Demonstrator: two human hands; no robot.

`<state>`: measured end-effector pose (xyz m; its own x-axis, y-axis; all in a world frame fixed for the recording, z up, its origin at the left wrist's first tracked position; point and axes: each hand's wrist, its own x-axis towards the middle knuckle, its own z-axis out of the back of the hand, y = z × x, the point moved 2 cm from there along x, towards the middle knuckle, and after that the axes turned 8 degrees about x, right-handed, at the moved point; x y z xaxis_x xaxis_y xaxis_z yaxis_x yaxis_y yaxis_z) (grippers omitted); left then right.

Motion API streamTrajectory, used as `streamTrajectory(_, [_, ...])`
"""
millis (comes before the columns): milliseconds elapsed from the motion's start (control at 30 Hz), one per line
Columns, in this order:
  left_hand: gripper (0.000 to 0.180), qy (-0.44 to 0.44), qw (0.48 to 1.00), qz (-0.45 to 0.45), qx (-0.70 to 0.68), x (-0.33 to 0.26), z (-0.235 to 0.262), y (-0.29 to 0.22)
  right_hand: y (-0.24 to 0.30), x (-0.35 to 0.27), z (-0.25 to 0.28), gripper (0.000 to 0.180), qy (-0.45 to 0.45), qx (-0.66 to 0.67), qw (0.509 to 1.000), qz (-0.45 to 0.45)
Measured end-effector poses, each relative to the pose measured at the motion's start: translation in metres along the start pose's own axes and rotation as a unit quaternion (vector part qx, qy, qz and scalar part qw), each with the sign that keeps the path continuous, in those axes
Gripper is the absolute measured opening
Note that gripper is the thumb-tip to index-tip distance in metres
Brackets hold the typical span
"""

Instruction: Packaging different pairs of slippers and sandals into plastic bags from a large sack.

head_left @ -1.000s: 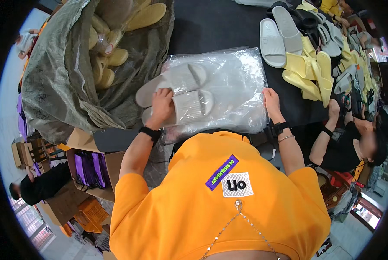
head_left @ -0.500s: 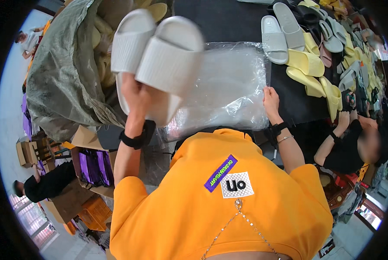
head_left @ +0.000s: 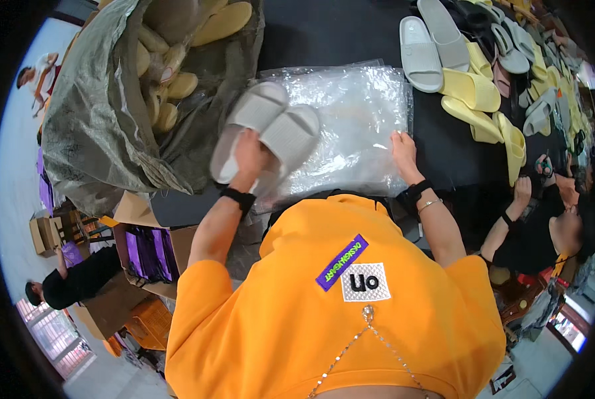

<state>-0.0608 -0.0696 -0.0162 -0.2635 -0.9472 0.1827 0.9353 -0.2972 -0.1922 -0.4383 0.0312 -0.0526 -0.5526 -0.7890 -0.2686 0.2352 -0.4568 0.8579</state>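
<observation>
My left hand is closed round a pair of light grey slide slippers, slightly blurred, just over the left part of a stack of clear plastic bags. The two slippers are side by side, straps up, toes pointing away from me. Over at the right edge of the stack, my right hand has its fingers pressed together on the film of the top bag. How far that bag's mouth is parted cannot be made out.
A big grey-green woven sack of yellowish slippers stands at the left. Grey slides and yellow slides lie on the dark table. A box of purple packs sits lower left; a co-worker works at the right.
The grey slippers have come down and a little right with my left hand, from beside the sack to over the bags. My right hand has shifted slightly left at the bag edge.
</observation>
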Motion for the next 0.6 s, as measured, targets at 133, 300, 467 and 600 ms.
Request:
streamTrajectory(133, [0.021,0.012,0.997,0.070,0.043,-0.004,0.032,0.035,0.030,-0.007,-0.004,0.024,0.011,0.080,0.994,-0.077])
streamTrajectory(300, [0.016,-0.006,0.996,0.075,-0.057,0.000,0.074,0.020,0.047,-0.033,0.010,0.043,0.068,0.201,0.977,0.011])
streamTrajectory(467, [0.022,-0.068,0.973,-0.082,-0.207,0.023,0.113,-0.067,0.041,-0.045,0.015,0.052,0.207,0.142,0.968,0.018])
streamTrajectory(600, [0.026,0.036,0.944,-0.190,-0.266,0.050,0.081,-0.162,-0.010,-0.032,0.001,0.054,0.166,0.064,0.963,0.201])
